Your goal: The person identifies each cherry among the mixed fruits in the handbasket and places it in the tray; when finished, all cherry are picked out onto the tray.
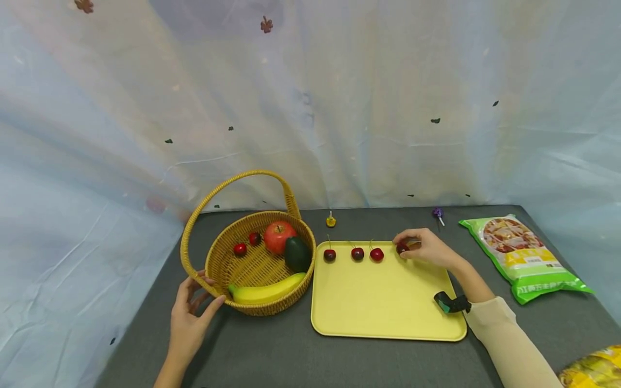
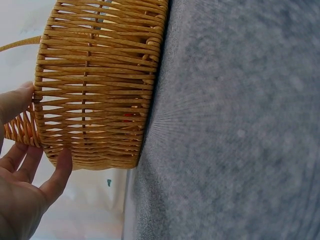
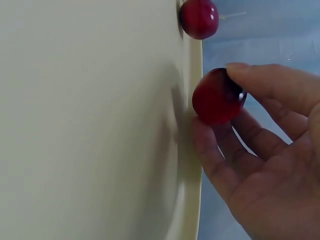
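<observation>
My right hand (image 1: 423, 249) pinches a dark red cherry (image 1: 402, 248) at the far edge of the yellow tray (image 1: 383, 307); the right wrist view shows the cherry (image 3: 218, 96) between thumb and fingers, just over the tray rim (image 3: 189, 165). Three more cherries (image 1: 357, 254) lie in a row along that far edge. My left hand (image 1: 190, 312) rests open against the wicker basket (image 1: 220, 267), thumb and fingers touching its woven wall (image 2: 95, 90). The basket holds an apple (image 1: 278, 236), an avocado (image 1: 297, 254), a banana (image 1: 266, 292) and two cherries (image 1: 240, 248).
A green snack bag (image 1: 526, 256) lies at the right on the grey table (image 1: 291, 355). A yellow packet (image 1: 594, 367) shows at the bottom right corner. A small yellow item (image 1: 331, 220) and a purple one (image 1: 439, 213) sit near the draped cloth backdrop (image 1: 310, 108).
</observation>
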Motion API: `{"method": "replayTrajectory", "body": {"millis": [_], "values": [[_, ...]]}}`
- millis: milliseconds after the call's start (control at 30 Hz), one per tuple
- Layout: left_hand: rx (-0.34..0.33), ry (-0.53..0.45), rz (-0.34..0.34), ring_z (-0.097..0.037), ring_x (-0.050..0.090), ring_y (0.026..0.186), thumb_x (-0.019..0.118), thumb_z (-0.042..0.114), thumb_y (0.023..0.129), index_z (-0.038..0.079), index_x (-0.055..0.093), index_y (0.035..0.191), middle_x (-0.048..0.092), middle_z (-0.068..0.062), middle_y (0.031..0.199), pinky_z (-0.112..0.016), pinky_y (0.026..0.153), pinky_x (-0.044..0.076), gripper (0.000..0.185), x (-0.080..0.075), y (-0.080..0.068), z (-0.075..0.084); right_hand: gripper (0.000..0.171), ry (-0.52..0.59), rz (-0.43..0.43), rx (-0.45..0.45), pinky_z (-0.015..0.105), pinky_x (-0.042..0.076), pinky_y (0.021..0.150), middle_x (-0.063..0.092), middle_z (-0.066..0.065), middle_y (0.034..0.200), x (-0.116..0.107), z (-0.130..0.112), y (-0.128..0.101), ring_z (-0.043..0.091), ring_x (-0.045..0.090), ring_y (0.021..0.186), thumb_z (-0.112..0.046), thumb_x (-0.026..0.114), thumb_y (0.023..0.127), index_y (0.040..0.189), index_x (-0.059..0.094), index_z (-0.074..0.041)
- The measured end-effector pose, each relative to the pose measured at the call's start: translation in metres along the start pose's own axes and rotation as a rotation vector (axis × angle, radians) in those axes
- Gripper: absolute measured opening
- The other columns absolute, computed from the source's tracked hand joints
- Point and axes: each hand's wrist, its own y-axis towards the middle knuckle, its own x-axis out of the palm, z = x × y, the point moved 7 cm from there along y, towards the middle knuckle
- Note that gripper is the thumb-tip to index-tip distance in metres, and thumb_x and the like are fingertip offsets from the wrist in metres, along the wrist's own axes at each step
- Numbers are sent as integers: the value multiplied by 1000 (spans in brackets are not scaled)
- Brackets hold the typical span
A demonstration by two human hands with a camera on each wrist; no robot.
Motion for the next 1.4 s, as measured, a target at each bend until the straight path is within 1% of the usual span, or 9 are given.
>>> {"method": "replayTrajectory", "body": {"millis": [300,600,767,867,967,1067,1167,1233,1400], "values": [[5,16,-1,-7,53,117,76,-14,80,-1,45,142,57,-17,119,-10,91,48,71,0,0,-1,32,-39,-43,1,39,59,83,66,24,113,5,-2,-2,40,62,101,9,71,87,118,64,10],[-2,13,6,-8,53,117,76,-15,79,0,46,142,57,-16,118,-10,91,49,71,0,0,-1,26,-98,29,-50,39,56,82,67,21,114,-6,-16,1,40,59,101,4,72,88,114,68,5],[-2,-2,6,-9,54,117,76,-15,80,-1,46,142,57,-18,118,-11,91,49,70,0,0,-1,23,-101,64,-71,38,57,84,66,18,116,-12,-30,11,39,59,102,-2,70,92,115,69,-1],[5,9,3,-9,54,117,76,-16,79,-1,46,142,57,-17,118,-10,91,49,71,0,1,-2,21,-82,46,-93,40,57,85,67,13,115,-7,-44,27,38,59,103,-6,71,93,115,70,-5],[9,8,0,-8,54,117,75,-16,79,-1,46,142,57,-17,119,-10,91,49,70,-1,1,-3,21,-56,-24,-126,45,55,88,67,9,115,7,-63,51,34,60,104,-7,70,94,115,69,-6],[11,2,-7,-8,55,117,75,-15,81,-1,46,142,56,-19,119,-11,92,49,69,-1,1,-2,23,-26,-121,-171,49,54,90,67,10,116,29,-88,78,35,60,106,-6,68,95,118,69,-4],[12,-6,-8,-10,55,117,74,-15,81,-2,46,142,56,-20,118,-11,92,49,69,-1,2,-2,25,-3,-211,-225,44,55,90,66,13,118,55,-115,104,34,61,106,-6,67,95,119,68,-2],[16,-8,-8,-11,56,117,74,-16,81,-2,46,142,57,-21,118,-11,91,50,69,-1,2,-3,28,35,-266,-258,39,56,90,64,17,120,74,-132,121,37,60,108,-6,66,95,122,66,2],[27,-5,-11,-10,56,117,75,-16,80,-3,45,141,57,-20,118,-11,91,50,70,-1,3,-1,38,147,-364,-295,40,54,97,57,24,131,116,-170,161,41,56,119,-4,67,95,131,58,6]]}}
